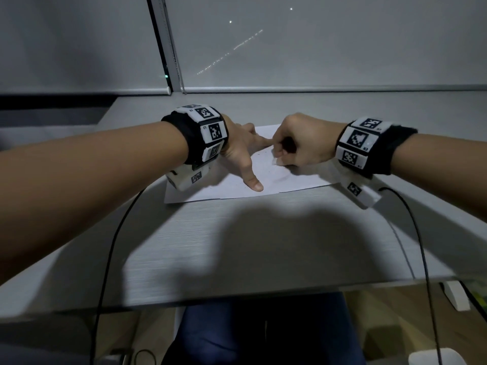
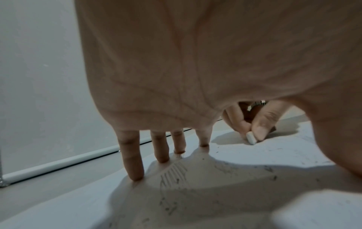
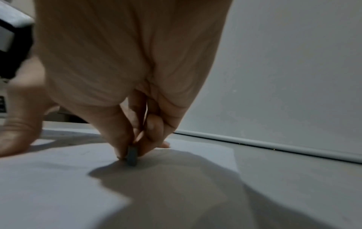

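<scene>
A white sheet of paper (image 1: 266, 180) with faint pencil marks lies on the grey desk (image 1: 263, 246). My left hand (image 1: 245, 154) is spread flat on the sheet, its straight fingers (image 2: 133, 162) and thumb pressing the paper (image 2: 235, 193) down. My right hand (image 1: 297, 146) is curled and pinches a small white eraser (image 2: 251, 138) between thumb and fingertips. The eraser (image 3: 131, 156) stands with its lower end touching the paper (image 3: 58, 178), just right of the left hand. Most of the eraser is hidden by the hand in the head view.
A closed roller blind (image 1: 316, 43) with a white bottom bar (image 1: 329, 88) runs along the far edge of the desk. Two black cables (image 1: 110, 246) trail from the wrist cameras over the desk's near edge. A white object (image 1: 456, 299) lies below the desk at right.
</scene>
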`<state>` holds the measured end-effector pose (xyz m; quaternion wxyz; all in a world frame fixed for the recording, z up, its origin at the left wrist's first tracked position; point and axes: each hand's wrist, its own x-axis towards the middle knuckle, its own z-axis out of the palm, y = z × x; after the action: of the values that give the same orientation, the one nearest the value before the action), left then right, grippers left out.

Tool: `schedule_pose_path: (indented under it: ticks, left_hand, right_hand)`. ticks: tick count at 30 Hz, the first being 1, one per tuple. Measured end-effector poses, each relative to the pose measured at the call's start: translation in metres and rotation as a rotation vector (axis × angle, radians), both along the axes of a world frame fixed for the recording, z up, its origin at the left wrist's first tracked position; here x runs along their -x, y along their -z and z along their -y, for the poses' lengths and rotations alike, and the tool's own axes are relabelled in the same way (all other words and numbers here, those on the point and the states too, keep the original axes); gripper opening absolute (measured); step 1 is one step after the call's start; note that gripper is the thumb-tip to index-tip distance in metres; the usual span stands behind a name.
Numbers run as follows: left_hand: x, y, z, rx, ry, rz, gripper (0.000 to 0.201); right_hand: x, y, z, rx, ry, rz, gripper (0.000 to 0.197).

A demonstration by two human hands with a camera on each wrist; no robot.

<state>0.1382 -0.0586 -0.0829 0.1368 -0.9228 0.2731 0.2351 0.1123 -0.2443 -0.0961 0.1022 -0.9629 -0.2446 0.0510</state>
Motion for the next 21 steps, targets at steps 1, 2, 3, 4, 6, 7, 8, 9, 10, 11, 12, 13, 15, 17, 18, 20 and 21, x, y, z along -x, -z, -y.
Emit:
schedule_pose_path:
  ticks: [1,2,3,4,6,7,8,9,10,11,12,13,15,17,18,20,21]
  left_hand:
    - [0.000,0.000,0.000,0.001,-0.011,0.000,0.148]
    - [0.000,0.000,0.001,0.000,-0.013,0.001,0.146]
    - [0.000,0.000,0.001,-0.001,-0.009,0.002,0.143]
    - [-0.001,0.000,0.000,0.001,-0.007,0.001,0.137]
    - [-0.001,-0.001,0.000,0.008,-0.008,0.000,0.122]
    - [-0.001,0.000,0.000,0.014,-0.004,0.000,0.118]
    - [-0.001,0.000,0.000,0.016,-0.001,0.004,0.118]
    - [-0.001,0.000,0.000,0.017,-0.002,0.011,0.120]
    - [-0.002,0.001,-0.001,0.017,-0.006,0.012,0.126]
    - [-0.002,0.001,-0.003,0.018,-0.010,0.008,0.133]
    - [-0.002,0.000,-0.004,0.018,-0.020,0.001,0.139]
    - [-0.002,0.000,-0.005,0.024,-0.035,-0.010,0.142]
    - [-0.002,-0.003,-0.006,0.062,-0.064,-0.032,0.135]
    - [-0.003,-0.003,-0.005,0.084,-0.092,-0.045,0.121]
    - [-0.002,-0.004,-0.004,0.085,-0.105,-0.050,0.116]
    - [0.000,-0.007,-0.002,0.101,-0.108,-0.055,0.117]
    - [0.001,-0.008,0.000,0.111,-0.096,-0.055,0.121]
  right_hand:
    - [-0.001,0.000,0.002,-0.001,0.009,0.005,0.013]
    - [0.002,0.001,0.001,-0.010,0.005,0.004,0.015]
    - [0.006,0.003,-0.001,-0.025,-0.014,-0.008,0.015]
    - [0.012,0.005,-0.006,-0.041,-0.047,-0.022,0.013]
    - [0.022,0.010,-0.014,-0.060,-0.108,-0.019,0.010]
    - [0.023,0.011,-0.014,-0.061,-0.119,-0.015,0.010]
    - [0.021,0.011,-0.012,-0.060,-0.108,-0.016,0.010]
    - [0.017,0.010,-0.008,-0.054,-0.083,-0.021,0.011]
    - [0.012,0.009,-0.003,-0.043,-0.055,-0.023,0.014]
    - [0.008,0.008,0.001,-0.029,-0.036,-0.018,0.017]
    - [0.005,0.006,0.005,-0.019,-0.025,-0.004,0.019]
    - [0.004,0.004,0.007,-0.024,-0.012,0.014,0.017]
    - [-0.002,0.001,0.015,-0.070,0.044,0.078,0.007]
    - [-0.009,-0.002,0.024,-0.095,0.114,0.120,0.008]
    - [-0.012,-0.002,0.026,-0.094,0.140,0.115,0.006]
    - [-0.015,0.003,0.027,-0.075,0.159,0.083,0.006]
    - [-0.016,0.007,0.027,-0.066,0.161,0.067,0.008]
